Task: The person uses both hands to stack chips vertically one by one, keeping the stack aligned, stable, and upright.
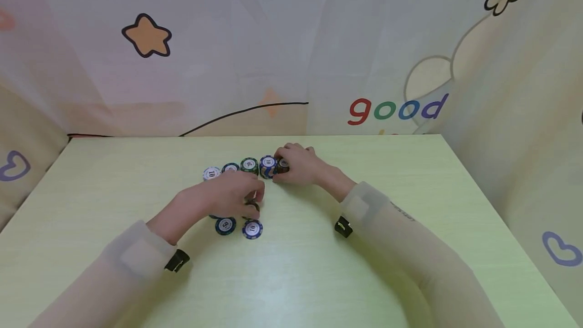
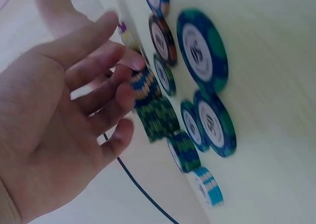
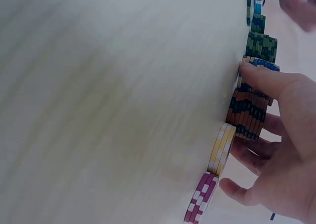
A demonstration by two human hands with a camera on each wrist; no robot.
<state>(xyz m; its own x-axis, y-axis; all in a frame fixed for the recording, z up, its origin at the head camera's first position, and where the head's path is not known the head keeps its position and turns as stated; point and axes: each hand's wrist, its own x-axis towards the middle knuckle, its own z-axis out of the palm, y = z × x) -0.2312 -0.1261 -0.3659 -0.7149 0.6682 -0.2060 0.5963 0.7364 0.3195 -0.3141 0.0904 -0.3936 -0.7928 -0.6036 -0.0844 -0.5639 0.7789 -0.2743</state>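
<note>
Poker chips stand in a row of stacks at the back of the table. In the head view, my right hand (image 1: 298, 165) holds the stack of blue poker chips (image 1: 267, 170). Its thumb lies along that stack's side in the right wrist view, and its other fingers reach behind a stack of brown poker chips (image 3: 245, 114). My left hand (image 1: 232, 194) hovers left of it over loose poker chips, fingers loosely bent and nothing visible in them. A stack of green poker chips (image 2: 158, 119) stands beyond the left fingers. Loose blue poker chips (image 1: 225, 226) lie below the left hand.
Yellow poker chips (image 3: 222, 149) and purple poker chips (image 3: 201, 198) continue the row on the right. Light-blue and white poker chips (image 1: 211, 173) stand at its left end. A loose chip (image 1: 252, 229) marked 10 lies nearer me. A patterned curtain (image 1: 282, 54) hangs behind the table (image 1: 291, 277).
</note>
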